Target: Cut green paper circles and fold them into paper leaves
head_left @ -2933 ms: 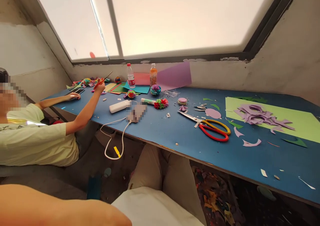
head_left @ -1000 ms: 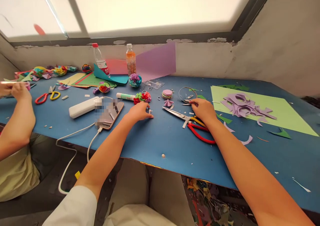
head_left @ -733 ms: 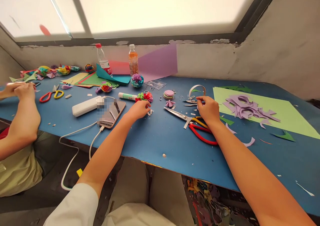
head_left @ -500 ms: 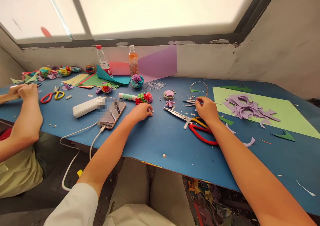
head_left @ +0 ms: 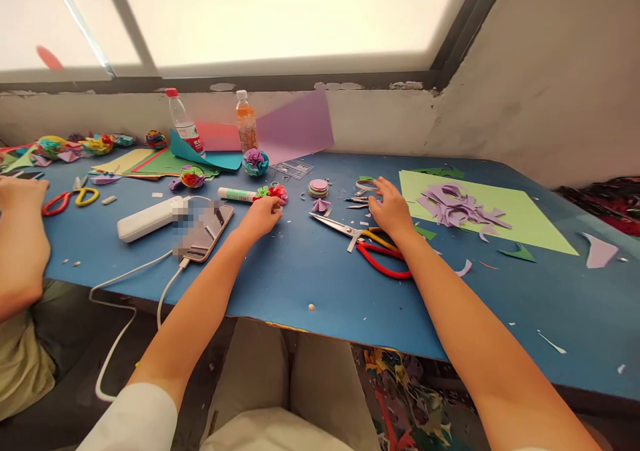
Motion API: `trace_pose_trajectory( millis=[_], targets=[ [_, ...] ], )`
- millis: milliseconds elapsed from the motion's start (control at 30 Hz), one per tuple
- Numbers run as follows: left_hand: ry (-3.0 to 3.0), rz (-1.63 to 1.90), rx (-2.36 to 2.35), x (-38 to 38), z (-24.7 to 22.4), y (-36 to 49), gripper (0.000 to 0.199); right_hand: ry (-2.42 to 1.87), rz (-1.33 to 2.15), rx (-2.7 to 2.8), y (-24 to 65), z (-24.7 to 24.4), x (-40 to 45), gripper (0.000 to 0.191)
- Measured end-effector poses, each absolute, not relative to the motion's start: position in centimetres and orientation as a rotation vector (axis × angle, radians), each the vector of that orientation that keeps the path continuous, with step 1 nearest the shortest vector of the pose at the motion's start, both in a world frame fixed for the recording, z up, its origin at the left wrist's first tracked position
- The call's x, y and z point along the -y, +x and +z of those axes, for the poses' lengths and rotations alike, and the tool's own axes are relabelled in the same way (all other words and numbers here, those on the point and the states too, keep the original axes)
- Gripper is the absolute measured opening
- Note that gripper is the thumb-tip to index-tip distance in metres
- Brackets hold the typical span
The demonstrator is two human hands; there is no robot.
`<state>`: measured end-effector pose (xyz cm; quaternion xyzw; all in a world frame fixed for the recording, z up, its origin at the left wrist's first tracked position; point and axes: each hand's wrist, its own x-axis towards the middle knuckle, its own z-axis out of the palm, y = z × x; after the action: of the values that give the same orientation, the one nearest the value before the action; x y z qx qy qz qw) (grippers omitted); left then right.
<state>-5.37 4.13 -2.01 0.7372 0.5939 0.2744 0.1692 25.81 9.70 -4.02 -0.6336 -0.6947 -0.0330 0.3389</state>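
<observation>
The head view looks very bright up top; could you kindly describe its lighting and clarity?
In the head view, the window glares nearly white, it is dim under the table, pixelation covers part of the phone, while the left hand and right hand look fairly sharp.

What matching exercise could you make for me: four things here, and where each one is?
Things
1. long-bladed red-and-yellow-handled metal scissors
2. clear plastic orange-drink bottle
3. heap of curly purple paper scraps
4. pink-rimmed dark-screened phone

Places
A. on a light green paper sheet
B. beside a white oblong device
C. next to the person's right hand
D. at the back, by a large purple paper sheet

Pairs: 1-C; 2-D; 3-A; 4-B
</observation>
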Motion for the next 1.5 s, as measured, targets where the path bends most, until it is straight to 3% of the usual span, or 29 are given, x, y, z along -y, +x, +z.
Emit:
trace_pose_trajectory(
  millis=[133,367,733,1233,1500],
  targets=[
    [2.083,0.823,-1.685,-4.0,-1.9,-5.3,0.046,-1.849,-0.102,1.661,29.8,-3.9,-9.7,0.039],
    [2.100,0.750,-1.669,-4.0,-1.6,-5.5,0.035,-2.063,-0.072,1.545,33.6,-4.6,-10.3,0.024],
    [2.109,0.650,-1.667,-4.0,-1.6,-5.6,0.036,-2.085,-0.090,1.409,33.4,-4.0,-8.9,0.025],
    [2.112,0.621,-1.672,-4.1,-1.9,-5.7,0.037,-1.583,-0.323,1.263,30.3,1.3,-7.2,0.045],
    [2.096,0.652,-1.643,-3.9,-1.9,-5.6,0.035,-1.124,-0.390,1.205,29.1,3.5,-5.9,0.038]
  ],
)
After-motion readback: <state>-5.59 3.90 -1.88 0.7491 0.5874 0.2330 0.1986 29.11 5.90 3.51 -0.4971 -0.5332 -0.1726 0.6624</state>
